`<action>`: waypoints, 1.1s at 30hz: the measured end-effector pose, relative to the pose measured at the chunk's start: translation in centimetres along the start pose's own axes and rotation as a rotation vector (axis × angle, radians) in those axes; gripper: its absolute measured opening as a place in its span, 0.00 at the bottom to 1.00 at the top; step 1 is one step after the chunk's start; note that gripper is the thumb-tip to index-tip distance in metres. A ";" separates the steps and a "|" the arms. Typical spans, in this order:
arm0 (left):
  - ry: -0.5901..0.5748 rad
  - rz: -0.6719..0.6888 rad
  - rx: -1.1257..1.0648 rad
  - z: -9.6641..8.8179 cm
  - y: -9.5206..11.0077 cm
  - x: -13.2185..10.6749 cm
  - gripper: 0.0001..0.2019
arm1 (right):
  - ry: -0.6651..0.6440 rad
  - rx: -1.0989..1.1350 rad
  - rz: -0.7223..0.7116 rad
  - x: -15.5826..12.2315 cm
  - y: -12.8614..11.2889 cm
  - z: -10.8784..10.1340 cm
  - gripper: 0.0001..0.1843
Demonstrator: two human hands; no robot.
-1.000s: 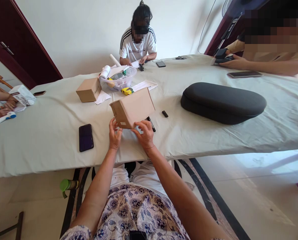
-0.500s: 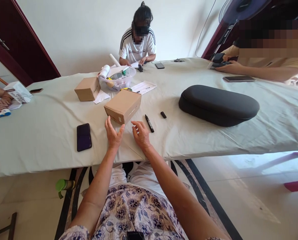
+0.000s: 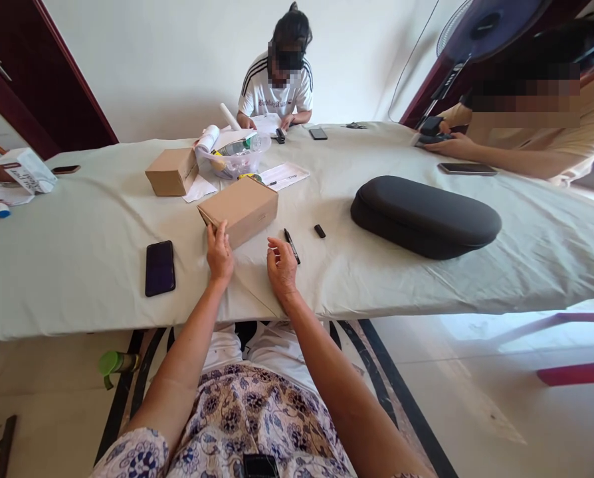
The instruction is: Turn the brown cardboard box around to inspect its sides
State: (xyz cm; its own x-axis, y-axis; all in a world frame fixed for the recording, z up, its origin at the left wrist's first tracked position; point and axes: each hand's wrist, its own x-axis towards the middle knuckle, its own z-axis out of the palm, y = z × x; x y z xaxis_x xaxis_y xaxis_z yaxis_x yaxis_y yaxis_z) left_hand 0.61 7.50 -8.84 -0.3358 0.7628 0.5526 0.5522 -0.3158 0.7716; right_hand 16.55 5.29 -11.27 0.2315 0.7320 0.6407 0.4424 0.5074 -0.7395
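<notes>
Cardboard box (image 3: 251,207) on the surface (image 3: 92,279), in front of the person, closed on top. Left hand (image 3: 220,249) mostly open, fingers laid on the box's near left end, not gripped round it. Right hand (image 3: 282,264) half open, loosely curled, nothing seen in it, just beside the black marker (image 3: 292,245) and apart from the box.

Handling guess: light, stiff-walled, dry and not slippery, panels likely to dent if squeezed hard. Best hold: a palm on each of two opposite sides, low down, off the top edges. Contents hidden, so real weight can't be told.

Containers: clear plastic basin (image 3: 230,170) beyond holds a bottle (image 3: 234,152) plus clutter (too jumbled to list), white roll (image 3: 208,138) at its rim. Second cardboard box (image 3: 166,178) beside it, closed; dark case (image 3: 426,216) shut, insides unseen.
</notes>
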 end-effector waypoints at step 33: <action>0.189 0.000 -0.101 -2.2 0.1 -4.0 0.26 | 0.296 0.042 0.063 0.4 0.5 -0.4 0.19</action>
State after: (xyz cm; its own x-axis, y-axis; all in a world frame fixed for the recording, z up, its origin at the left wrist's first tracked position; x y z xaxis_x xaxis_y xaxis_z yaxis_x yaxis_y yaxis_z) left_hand 0.38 3.17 -10.32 -0.4784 0.6461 0.5947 0.4761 -0.3782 0.7939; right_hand 17.27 5.65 -11.33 0.5029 0.6015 0.6208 0.3840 0.4880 -0.7839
